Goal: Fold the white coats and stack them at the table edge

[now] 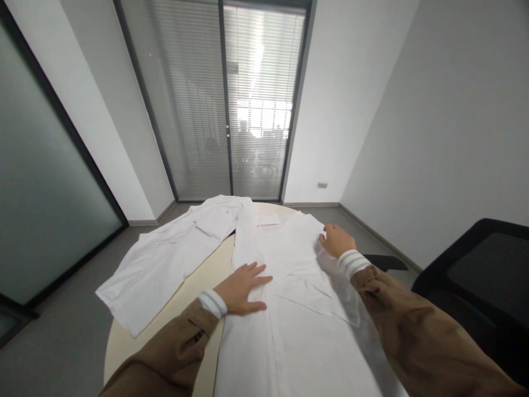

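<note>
A chair [487,275] stands lower right. Left hand [242,288], lower centre, splays over the coat [314,336]; right hand [338,241] curls at its edge, grip unclear.

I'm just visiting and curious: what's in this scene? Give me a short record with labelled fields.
Surface: pale, round-edged table
Main item: white garment, spread out, with more white fabric to its left; whether they are one piece is unclear
Left hand: on the garment, fingers spread
Right hand: at the garment's right edge, fingers curled; grip unclear
Right side: black chair
Background: glass panels with blinds
</note>
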A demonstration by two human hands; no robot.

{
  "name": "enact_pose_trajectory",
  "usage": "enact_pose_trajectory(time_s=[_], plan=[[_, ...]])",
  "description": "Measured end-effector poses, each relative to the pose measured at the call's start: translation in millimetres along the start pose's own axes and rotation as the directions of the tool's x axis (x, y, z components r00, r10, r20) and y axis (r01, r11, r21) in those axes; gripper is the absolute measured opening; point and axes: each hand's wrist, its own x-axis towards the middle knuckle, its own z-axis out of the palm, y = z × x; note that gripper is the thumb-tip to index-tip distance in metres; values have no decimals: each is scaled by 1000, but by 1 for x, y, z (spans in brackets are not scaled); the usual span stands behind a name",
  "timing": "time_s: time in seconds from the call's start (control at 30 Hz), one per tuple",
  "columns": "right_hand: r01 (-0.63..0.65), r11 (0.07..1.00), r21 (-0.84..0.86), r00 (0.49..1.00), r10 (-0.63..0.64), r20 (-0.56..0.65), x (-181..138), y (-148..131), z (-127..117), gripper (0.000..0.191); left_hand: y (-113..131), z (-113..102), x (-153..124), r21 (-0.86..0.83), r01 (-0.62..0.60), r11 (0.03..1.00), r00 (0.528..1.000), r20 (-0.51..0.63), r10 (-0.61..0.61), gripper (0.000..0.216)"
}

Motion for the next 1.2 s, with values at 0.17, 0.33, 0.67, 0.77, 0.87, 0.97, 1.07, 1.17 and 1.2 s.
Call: enact_pose_trajectory(time_s=[0.17, 0.33, 0.67, 0.77, 0.87, 0.97, 1.07, 1.17, 1.2], plan=[[-119, 988, 94, 958, 89, 272, 12, 29, 14, 44, 3, 7, 3, 46, 73, 996, 995, 66, -76, 100], [-83, 983, 163, 946, 26, 324, 13, 25, 18, 40, 1, 9, 2, 57, 87, 995, 994, 64, -91, 105], [3, 979, 203, 972, -51, 229, 13, -26, -13, 34, 2, 6, 1, 59, 91, 994, 993, 72, -95, 102], [59, 972, 230, 969, -111, 221, 11, -51, -24, 36, 3, 6, 1, 60, 92, 994, 993, 74, -97, 102], [105, 962, 254, 958, -166, 232, 8, -74, -31, 38, 3, 6, 1, 55, 88, 995, 994, 59, -91, 101], [145, 951, 273, 944, -216, 251, 4, -95, -32, 39, 4, 5, 0, 53, 86, 995, 995, 53, -89, 101], [186, 939, 288, 931, -262, 254, -2, -114, -29, 40, 4, 4, 0, 50, 88, 995, 994, 56, -91, 102], [218, 930, 295, 924, -294, 243, -8, -130, -24, 44, 4, 3, 0, 44, 90, 995, 994, 56, -93, 102], [227, 927, 298, 922, -303, 241, -10, -136, -21, 45, 5, 3, 0, 44, 90, 995, 994, 57, -93, 102]])
